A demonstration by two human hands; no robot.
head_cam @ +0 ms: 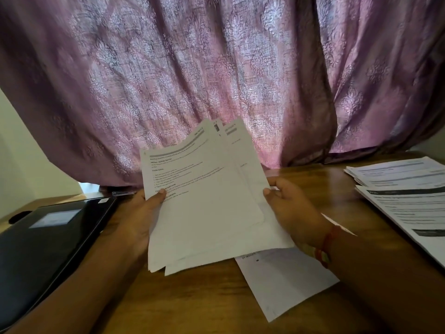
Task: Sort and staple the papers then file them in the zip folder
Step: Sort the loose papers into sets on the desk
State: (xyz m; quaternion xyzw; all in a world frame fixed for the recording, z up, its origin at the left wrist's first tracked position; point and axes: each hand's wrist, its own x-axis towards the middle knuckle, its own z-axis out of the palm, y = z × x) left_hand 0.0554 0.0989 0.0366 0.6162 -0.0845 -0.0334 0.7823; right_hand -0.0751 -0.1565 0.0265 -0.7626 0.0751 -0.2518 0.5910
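A fanned stack of white printed papers (207, 201) is held up above the wooden table (197, 302). My left hand (142, 215) grips its left edge, thumb on the front sheet. My right hand (291, 208) grips the right edge, thumb on top and fingers behind. A single sheet (284, 280) lies flat on the table under the stack. The black zip folder (45, 242) lies shut at the left. No stapler can be made out for certain.
Two piles of printed papers (407, 189) lie at the right side of the table. A purple patterned curtain (216, 68) hangs right behind the table's far edge. A small clear clip-like item (122, 193) sits by the folder's far corner.
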